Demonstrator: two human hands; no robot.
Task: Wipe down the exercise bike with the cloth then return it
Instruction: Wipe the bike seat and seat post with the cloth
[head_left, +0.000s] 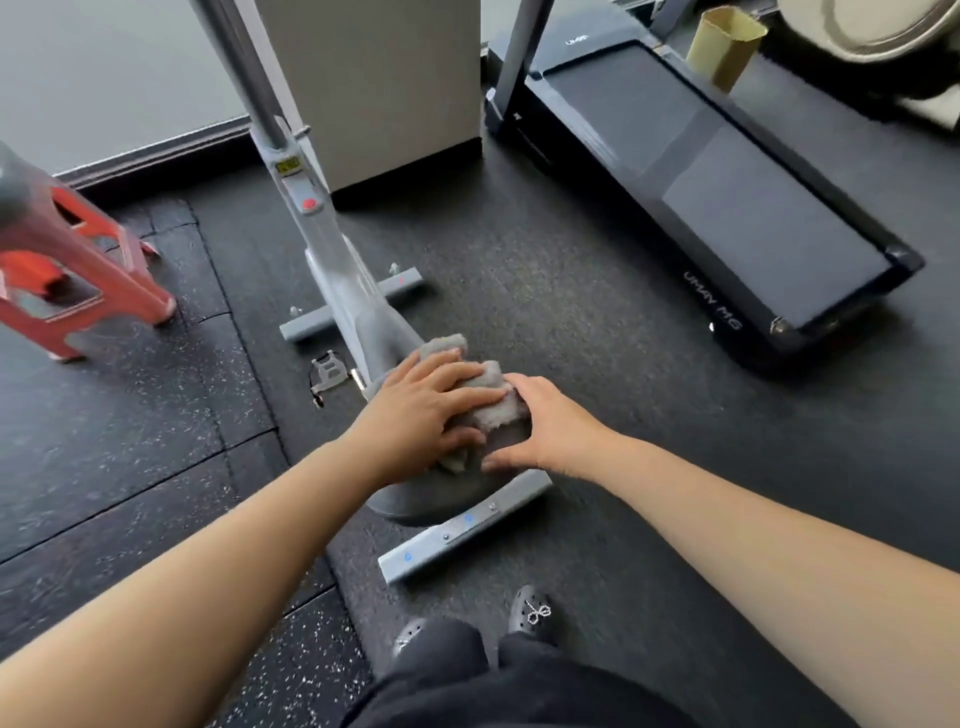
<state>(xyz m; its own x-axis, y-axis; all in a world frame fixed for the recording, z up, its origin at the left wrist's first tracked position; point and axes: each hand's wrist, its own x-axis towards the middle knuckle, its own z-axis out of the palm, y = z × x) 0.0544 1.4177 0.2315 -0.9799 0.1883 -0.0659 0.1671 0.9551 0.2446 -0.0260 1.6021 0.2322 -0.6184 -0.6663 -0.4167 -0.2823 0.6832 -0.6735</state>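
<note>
A grey exercise bike (358, 312) stands on the dark rubber floor, its frame running from the upper left down to a rounded housing near my feet. A crumpled grey cloth (493, 400) lies on top of that housing. My left hand (421, 410) presses flat on the cloth with fingers spread over it. My right hand (545, 426) rests against the cloth's right side and the housing, thumb down on the cover. Part of the cloth is hidden under my left palm.
A black treadmill (727, 208) lies to the right. An orange plastic stool (78, 270) stands at the left. A grey cabinet (384, 88) is behind the bike. The bike's front stabiliser bar (467, 530) sits just ahead of my shoes (530, 613). A cardboard tube (727, 47) stands at the top right.
</note>
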